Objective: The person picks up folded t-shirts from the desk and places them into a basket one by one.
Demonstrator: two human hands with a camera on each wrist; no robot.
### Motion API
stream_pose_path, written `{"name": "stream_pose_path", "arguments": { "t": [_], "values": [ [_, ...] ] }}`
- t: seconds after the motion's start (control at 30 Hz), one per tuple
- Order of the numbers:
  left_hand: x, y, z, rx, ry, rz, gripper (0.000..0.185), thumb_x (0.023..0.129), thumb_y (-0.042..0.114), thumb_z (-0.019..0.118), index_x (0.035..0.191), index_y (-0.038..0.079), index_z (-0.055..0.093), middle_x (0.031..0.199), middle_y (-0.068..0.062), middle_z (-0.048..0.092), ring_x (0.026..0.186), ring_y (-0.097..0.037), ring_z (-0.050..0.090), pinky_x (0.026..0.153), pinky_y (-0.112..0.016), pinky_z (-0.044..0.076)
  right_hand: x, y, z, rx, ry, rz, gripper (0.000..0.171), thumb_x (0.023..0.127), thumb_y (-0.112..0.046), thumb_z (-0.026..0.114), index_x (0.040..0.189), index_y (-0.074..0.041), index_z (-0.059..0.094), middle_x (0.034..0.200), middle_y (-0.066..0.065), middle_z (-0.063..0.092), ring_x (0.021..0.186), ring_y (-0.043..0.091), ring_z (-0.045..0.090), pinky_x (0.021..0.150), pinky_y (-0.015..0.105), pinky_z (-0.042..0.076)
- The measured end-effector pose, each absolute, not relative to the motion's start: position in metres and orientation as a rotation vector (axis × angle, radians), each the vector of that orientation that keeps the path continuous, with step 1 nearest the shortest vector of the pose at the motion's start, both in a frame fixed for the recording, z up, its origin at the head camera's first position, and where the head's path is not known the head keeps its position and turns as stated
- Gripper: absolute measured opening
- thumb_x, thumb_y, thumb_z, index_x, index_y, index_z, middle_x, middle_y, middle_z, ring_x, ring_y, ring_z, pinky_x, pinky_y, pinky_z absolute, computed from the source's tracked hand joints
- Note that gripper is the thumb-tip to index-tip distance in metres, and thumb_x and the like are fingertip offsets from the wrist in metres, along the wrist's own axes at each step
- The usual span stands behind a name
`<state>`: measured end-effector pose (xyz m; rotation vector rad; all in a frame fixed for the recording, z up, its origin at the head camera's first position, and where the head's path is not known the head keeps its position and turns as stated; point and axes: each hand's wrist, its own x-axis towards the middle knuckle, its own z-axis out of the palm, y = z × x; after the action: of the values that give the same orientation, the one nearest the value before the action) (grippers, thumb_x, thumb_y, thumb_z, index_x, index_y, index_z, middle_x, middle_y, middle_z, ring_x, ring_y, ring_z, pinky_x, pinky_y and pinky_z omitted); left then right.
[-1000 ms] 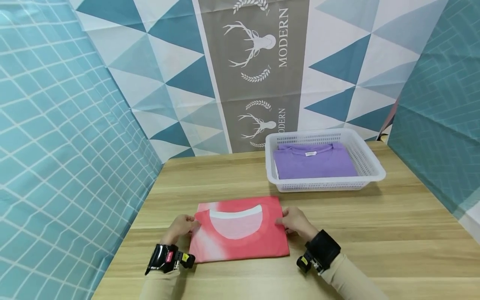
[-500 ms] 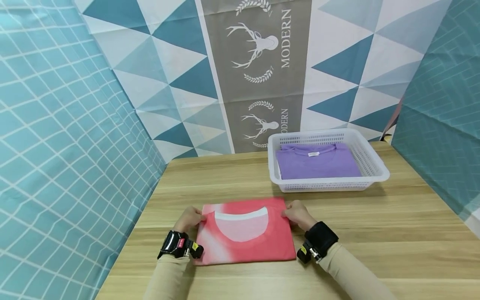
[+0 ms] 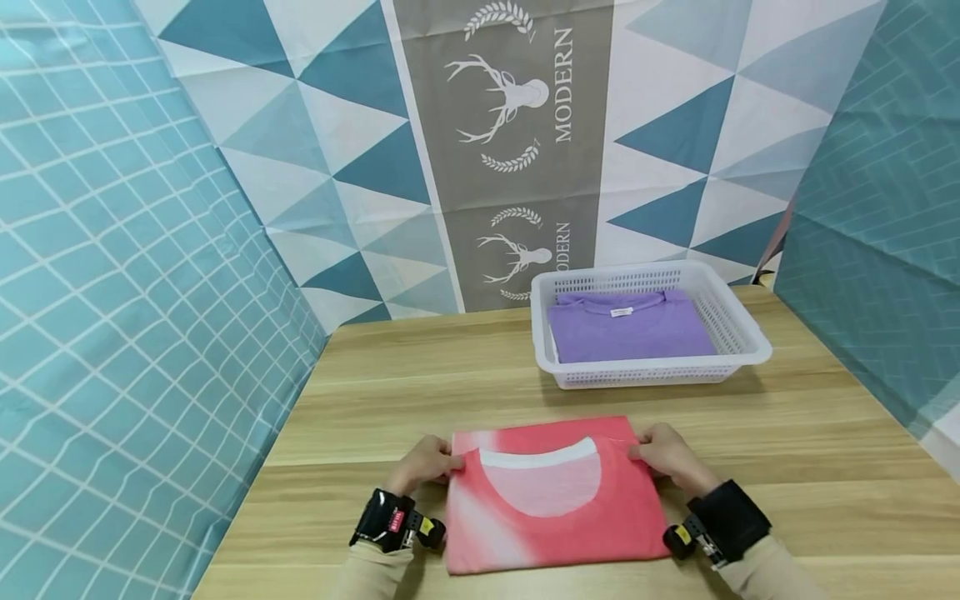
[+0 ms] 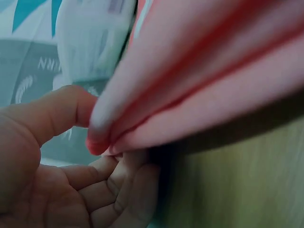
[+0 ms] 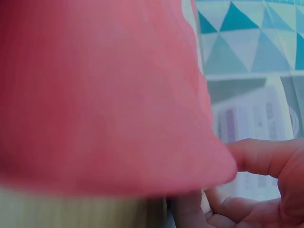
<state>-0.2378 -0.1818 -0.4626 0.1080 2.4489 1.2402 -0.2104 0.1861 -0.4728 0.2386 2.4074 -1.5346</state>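
My left hand and right hand pinch the 2 far corners of a folded coral-pink cotton T-shirt, fingers curled, on the pale wooden counter before me.

Both wrist views are blurred. In the left wrist view the folded red shirt runs off the top and right edges, and the fingertips of the left hand are hidden beneath its layers. In the right wrist view the right hand is cut by the right and bottom edges. In the head view both forearms leave the bottom edge. The purple shirt is partly screened by the basket wall (its label is too small to read).
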Motion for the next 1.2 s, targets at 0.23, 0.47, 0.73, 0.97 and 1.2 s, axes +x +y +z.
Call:
{"name": "stream_pose_path", "arguments": {
  "t": [0.23,0.47,0.73,0.97,1.2],
  "values": [
    [-0.226,-0.157,-0.462,0.147,2.520,1.175,0.016,0.084,0.012,0.064,0.082,-0.004,0.061,0.068,0.001,0.052,0.062,-0.011,0.049,0.055,-0.021,0.042,-0.200,0.211,-0.477,0.241,2.391,-1.469,0.012,0.088,-0.004,0.056,0.080,0.003,0.063,0.062,-0.003,0.052,0.056,0.008,0.051,0.053,0.024,0.046],
    [-0.218,-0.155,-0.456,0.145,2.595,1.190,0.023,0.084,0.012,0.065,0.091,-0.006,0.053,0.082,-0.009,0.052,0.075,-0.018,0.048,0.063,-0.024,0.039,-0.200,0.209,-0.480,0.157,2.326,-1.461,0.020,0.091,-0.016,0.059,0.092,0.003,0.064,0.073,0.000,0.062,0.063,0.009,0.057,0.060,0.025,0.048],
    [-0.215,-0.154,-0.463,0.126,2.532,1.332,0.036,0.086,0.008,0.062,0.114,-0.011,0.048,0.102,-0.020,0.059,0.089,-0.021,0.055,0.077,-0.034,0.049,-0.198,0.209,-0.483,0.070,2.334,-1.497,0.034,0.089,-0.013,0.062,0.114,0.009,0.058,0.091,0.008,0.064,0.074,0.012,0.059,0.065,0.027,0.050],
    [-0.208,-0.158,-0.463,0.184,2.499,1.300,0.021,0.089,0.010,0.062,0.100,-0.008,0.061,0.079,-0.005,0.058,0.071,-0.013,0.050,0.063,-0.024,0.041,-0.195,0.217,-0.483,-0.007,2.250,-1.527,0.039,0.090,-0.013,0.059,0.119,0.012,0.054,0.082,0.000,0.058,0.071,0.011,0.053,0.062,0.025,0.046],
    [-0.211,-0.156,-0.468,0.167,2.549,1.285,0.024,0.090,0.015,0.063,0.099,-0.007,0.064,0.082,-0.007,0.061,0.073,-0.013,0.051,0.064,-0.024,0.042,-0.194,0.231,-0.486,-0.079,2.205,-1.596,0.044,0.095,-0.014,0.053,0.126,0.018,0.048,0.088,-0.002,0.065,0.074,0.006,0.059,0.066,0.025,0.050]
  ]
}}
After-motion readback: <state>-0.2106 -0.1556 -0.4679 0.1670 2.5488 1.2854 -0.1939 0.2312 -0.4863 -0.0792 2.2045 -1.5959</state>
